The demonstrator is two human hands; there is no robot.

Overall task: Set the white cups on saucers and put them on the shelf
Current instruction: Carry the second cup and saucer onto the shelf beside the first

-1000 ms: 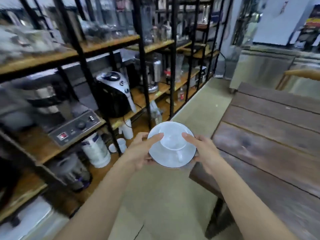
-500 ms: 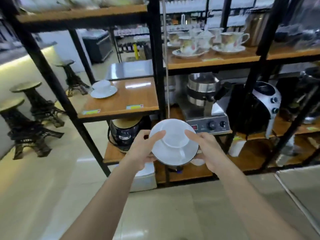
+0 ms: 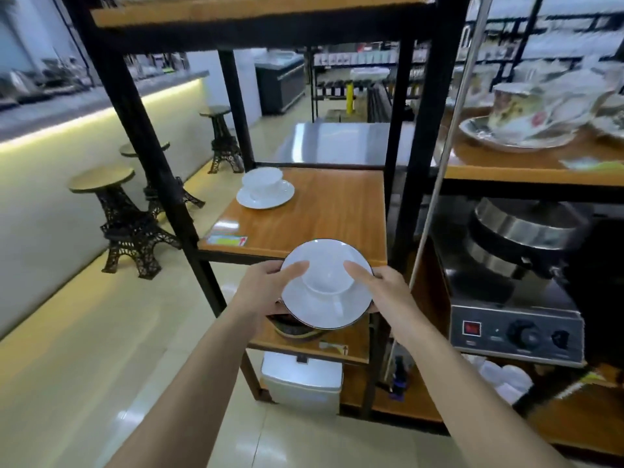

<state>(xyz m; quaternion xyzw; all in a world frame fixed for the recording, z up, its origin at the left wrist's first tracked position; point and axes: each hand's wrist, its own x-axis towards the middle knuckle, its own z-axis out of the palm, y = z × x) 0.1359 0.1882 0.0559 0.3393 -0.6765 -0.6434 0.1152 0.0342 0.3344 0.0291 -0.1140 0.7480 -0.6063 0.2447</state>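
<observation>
A white cup (image 3: 327, 278) stands on a dark-rimmed white saucer (image 3: 324, 310), carried in both hands just in front of the wooden shelf (image 3: 324, 211). My left hand (image 3: 266, 292) grips the saucer's left edge with the thumb against the cup. My right hand (image 3: 385, 292) grips the right edge, thumb on the cup too. A second white cup (image 3: 262, 181) rests on its saucer (image 3: 265, 198) at the shelf's far left corner.
Black metal uprights (image 3: 413, 157) frame the shelf. To the right sit flowered cups (image 3: 520, 111) on a higher board and a steel appliance with knobs (image 3: 516, 298). Below are a white box (image 3: 302, 380) and a dark pot. Tower-shaped stools (image 3: 128, 217) stand on the left floor.
I have turned from the wooden table to the rack and come closer to it. The shelf with the other cup is now directly ahead. Both hands still hold the cup and saucer.
</observation>
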